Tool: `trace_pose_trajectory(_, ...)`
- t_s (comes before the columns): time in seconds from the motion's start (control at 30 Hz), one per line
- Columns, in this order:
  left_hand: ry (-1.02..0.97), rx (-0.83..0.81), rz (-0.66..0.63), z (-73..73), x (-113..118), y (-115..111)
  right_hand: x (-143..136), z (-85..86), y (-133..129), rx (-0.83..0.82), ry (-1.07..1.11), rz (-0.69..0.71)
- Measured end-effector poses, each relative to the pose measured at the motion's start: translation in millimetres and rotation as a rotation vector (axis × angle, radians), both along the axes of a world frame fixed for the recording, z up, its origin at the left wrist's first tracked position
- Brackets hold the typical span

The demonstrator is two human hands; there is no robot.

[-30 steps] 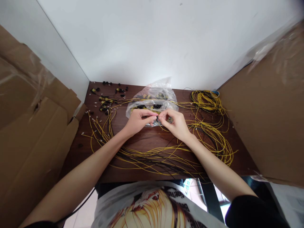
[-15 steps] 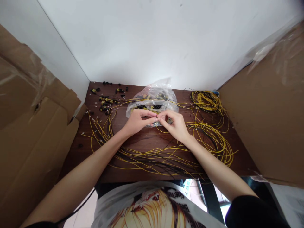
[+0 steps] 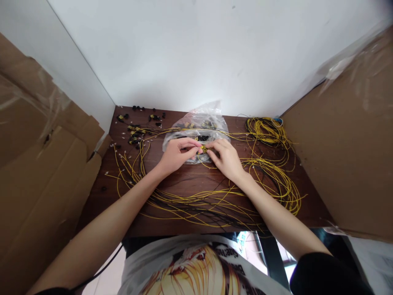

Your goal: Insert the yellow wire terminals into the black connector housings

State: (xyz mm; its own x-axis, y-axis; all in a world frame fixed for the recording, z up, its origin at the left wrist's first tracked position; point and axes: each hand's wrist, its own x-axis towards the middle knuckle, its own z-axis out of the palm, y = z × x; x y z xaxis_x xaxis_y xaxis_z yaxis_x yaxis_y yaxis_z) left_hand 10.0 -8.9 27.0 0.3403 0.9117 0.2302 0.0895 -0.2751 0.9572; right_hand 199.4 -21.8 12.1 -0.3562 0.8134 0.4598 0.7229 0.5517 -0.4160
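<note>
My left hand [image 3: 178,155] pinches the end of a thin yellow wire [image 3: 211,166] between thumb and forefinger, above the front of a clear plastic bag [image 3: 211,110]. Close on its right, my right hand [image 3: 225,157] has thumb and forefinger round a small yellow part [image 3: 204,149]. The fingertips hide some of this part, and its exact shape is too small to make out. Inside the bag lie several black pieces [image 3: 203,138] and yellow pieces [image 3: 188,125].
A coil of yellow and black wires [image 3: 265,129] sits at the back right of the brown table [image 3: 184,180]. Loose wires [image 3: 196,200] curve across the front. Black and yellow connectors [image 3: 135,133] are scattered at the back left. Cardboard [image 3: 344,135] walls both sides.
The fingertips of my two hands have parted slightly. My right hand has turned more palm-down, and a yellow part now shows at its fingertips. My left hand has hardly moved.
</note>
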Motion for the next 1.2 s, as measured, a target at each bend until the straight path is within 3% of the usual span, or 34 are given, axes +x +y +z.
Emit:
trace_pose_trajectory(0.23, 0.038, 0.028, -0.046, -2.3, 0.0, 0.4, -4.2, -8.3, 2.2, 0.027, -0.018, -0.02)
trace_pose_trajectory(0.47, 0.002, -0.012, -0.034, -4.8, 1.0, 1.3, -8.1, -3.5, -0.8, 0.037, 0.013, -0.007)
trace_pose_trajectory(0.77, -0.019, -0.002, -0.031, -6.7, 1.6, -0.9, -15.8, 18.1, -17.6, 0.074, 0.368, 0.043)
trace_pose_trajectory(1.2, -0.01, -0.034, -0.052, -9.8, -0.5, 0.5, -20.0, 13.6, -18.5, 0.067, 0.457, 0.117)
